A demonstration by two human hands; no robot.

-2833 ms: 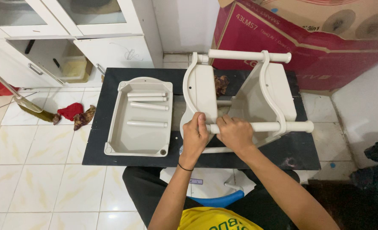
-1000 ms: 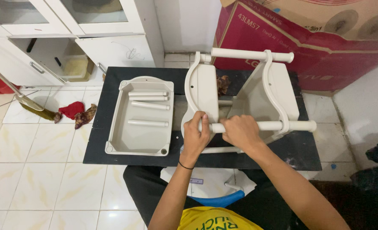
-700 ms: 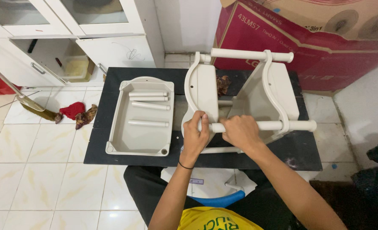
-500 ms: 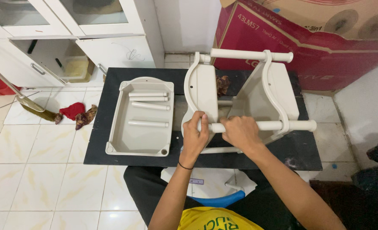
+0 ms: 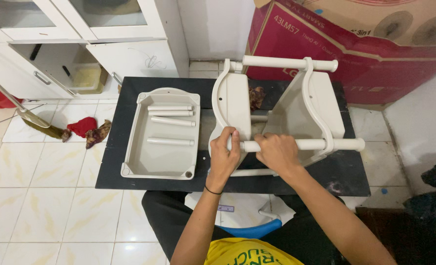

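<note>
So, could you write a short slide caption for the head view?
Left hand steadies a beige shelf panel while right hand grips its tube.

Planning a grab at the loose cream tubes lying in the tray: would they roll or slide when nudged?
Probably they roll: the loose tubes look round and smooth. The tray has a raised rim, so they should stay inside. They look like hollow plastic, likely light and stiff.

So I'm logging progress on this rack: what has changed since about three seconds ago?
The right hand slid slightly right along the cream plastic tube, staying wrapped around it. The left hand still grips the cream plastic shelf panel at the tube's joint. The shallow cream tray and its loose tubes haven't moved.
</note>
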